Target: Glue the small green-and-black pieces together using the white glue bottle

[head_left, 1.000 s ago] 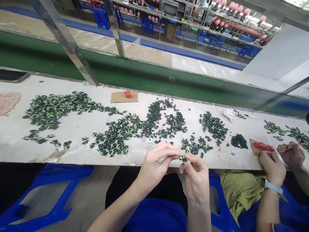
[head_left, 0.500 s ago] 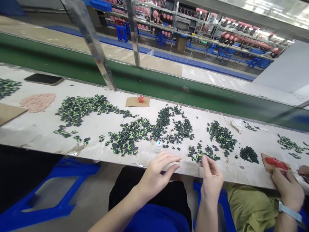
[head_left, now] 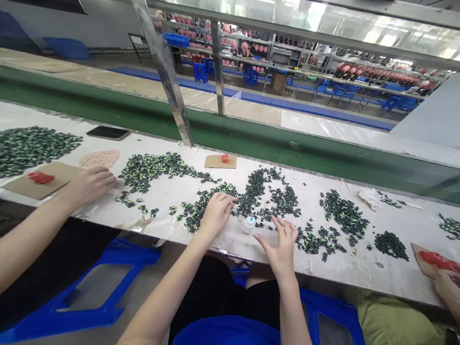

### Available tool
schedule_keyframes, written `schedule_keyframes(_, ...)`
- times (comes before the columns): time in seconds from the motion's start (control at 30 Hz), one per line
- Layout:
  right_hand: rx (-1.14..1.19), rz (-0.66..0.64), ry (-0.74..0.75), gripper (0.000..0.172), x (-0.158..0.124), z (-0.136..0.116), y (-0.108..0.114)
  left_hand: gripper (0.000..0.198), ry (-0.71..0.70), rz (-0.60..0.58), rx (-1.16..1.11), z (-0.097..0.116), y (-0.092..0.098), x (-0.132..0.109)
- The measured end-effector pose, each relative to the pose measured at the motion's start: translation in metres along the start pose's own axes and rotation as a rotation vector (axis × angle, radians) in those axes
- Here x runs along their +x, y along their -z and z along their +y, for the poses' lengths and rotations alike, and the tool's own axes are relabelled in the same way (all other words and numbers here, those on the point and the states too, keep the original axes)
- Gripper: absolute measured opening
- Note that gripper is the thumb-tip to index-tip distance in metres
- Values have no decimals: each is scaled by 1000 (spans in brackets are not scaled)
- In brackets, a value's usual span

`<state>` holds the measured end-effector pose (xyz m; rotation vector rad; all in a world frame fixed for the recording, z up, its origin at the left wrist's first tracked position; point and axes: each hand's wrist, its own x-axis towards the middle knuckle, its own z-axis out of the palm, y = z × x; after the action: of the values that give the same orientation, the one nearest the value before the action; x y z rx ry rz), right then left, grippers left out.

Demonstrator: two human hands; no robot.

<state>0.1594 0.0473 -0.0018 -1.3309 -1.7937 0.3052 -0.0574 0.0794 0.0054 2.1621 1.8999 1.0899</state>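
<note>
My left hand (head_left: 216, 212) reaches over a pile of small dark green pieces with bright green marks (head_left: 196, 206). Its fingertips are drawn together at the pile's right edge, and whatever is between them is too small to make out. Close to the table's front edge is my right hand (head_left: 282, 239), thumb and fingers apart, holding nothing. Between the two hands stands a small white bottle with a blue tip (head_left: 249, 224). Plain dark pieces (head_left: 256, 187) lie loosely heaped just beyond the bottle.
A red cup (head_left: 224, 157) sits on cardboard (head_left: 212, 162) at the back. Left, a co-worker's hand (head_left: 91, 184) rests near pale pink pieces (head_left: 100, 158); a phone (head_left: 108, 133) lies behind. More dark pieces (head_left: 343, 211) and another person's hand (head_left: 447, 287) are rightward. A metal post (head_left: 176, 96) rises behind.
My left hand has moved forward onto the pile and its fingers have closed. My right hand has shifted left toward the bottle and opened. A co-worker's arm has appeared at left.
</note>
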Motion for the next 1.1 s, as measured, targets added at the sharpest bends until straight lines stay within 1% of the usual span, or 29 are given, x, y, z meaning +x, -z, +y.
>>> schedule_keyframes(0.07, 0, -61, 30, 52, 0, -4, -17, 23, -45, -185, 112, -1, -7, 14)
schedule_keyframes(0.17, 12, -102, 30, 34, 2, -7, -32, 21, -77, -265, 161, -2, -14, 27)
schedule_keyframes(0.23, 51, -102, 13, 24, 3, -8, -36, 19, -93, -281, 175, -3, -16, 31)
schedule_keyframes(0.3, 140, -99, -17, 20, 3, -10, -34, 19, -109, -288, 184, -4, -15, 31)
schedule_keyframes(0.37, 287, -138, -77, 22, 1, -11, -29, 19, -124, -283, 181, -5, -10, 29)
schedule_keyframes(0.43, 459, -191, -180, 24, -4, -11, -23, 20, -139, -270, 154, -4, -4, 23)
schedule_keyframes(0.5, 608, -198, -294, 27, -9, -9, -16, 19, -161, -255, 96, 0, 0, 14)
schedule_keyframes(0.57, 732, -125, -376, 28, -11, -5, -10, 16, -178, -248, 30, 8, 2, 0)
schedule_keyframes(0.63, 869, -15, -435, 31, -11, 0, -5, 13, -195, -199, -151, 20, -2, -16)
schedule_keyframes(0.67, 938, 52, -467, 33, -10, 1, -2, 12, -197, -192, -204, 26, -5, -25)
schedule_keyframes(0.77, 1076, 230, -565, 37, -6, 6, 3, 10, -183, -171, -222, 44, -16, -46)
schedule_keyframes(0.83, 1079, 275, -621, 40, -5, 7, 6, 13, -161, -164, -200, 50, -21, -57)
schedule_keyframes(0.93, 990, 272, -680, 40, -6, 7, 9, 19, -116, -152, -183, 53, -23, -69)
schedule_keyframes(1.1, 761, 210, -666, 39, -14, 7, 12, 16, -63, -103, -220, 53, -22, -78)
